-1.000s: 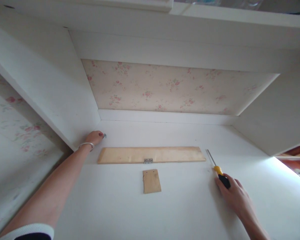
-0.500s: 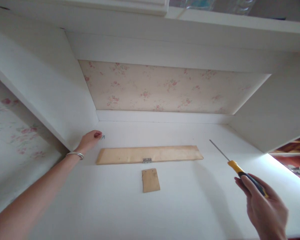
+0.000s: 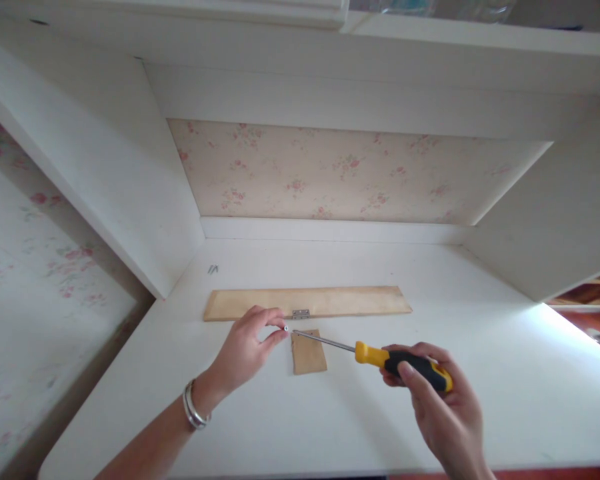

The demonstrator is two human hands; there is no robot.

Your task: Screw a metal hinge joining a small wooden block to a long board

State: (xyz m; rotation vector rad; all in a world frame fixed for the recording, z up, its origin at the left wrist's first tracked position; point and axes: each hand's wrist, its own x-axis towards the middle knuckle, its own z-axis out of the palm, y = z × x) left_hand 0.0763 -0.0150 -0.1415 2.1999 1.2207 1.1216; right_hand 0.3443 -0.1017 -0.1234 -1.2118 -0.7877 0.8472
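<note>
Between thumb and forefinger, my left hand point(image 3: 247, 350) pinches a small screw point(image 3: 286, 328), its head turned to the right. My right hand point(image 3: 437, 393) is wrapped round a screwdriver point(image 3: 373, 353) with a yellow and black handle. The screwdriver's tip points left and is close to the screw head; whether they touch I cannot tell. Behind the hands lies a long wooden board point(image 3: 355, 299) with a small metal hinge point(image 3: 301, 314) at its front edge. A small square wooden piece point(image 3: 310, 353) with holes near its top edge lies just below the hinge, under the screwdriver shaft.
Several loose screws point(image 3: 213, 269) lie on the white desktop point(image 3: 260, 427) at the back left. White side panels point(image 3: 105, 180) stand left and right, and a shelf point(image 3: 305, 47) hangs overhead. Floral wallpaper point(image 3: 325, 173) covers the back wall.
My left hand has come from the screws at the back left to the middle, bringing a screw. My right hand has moved left with the screwdriver, bringing its tip near the screw.
</note>
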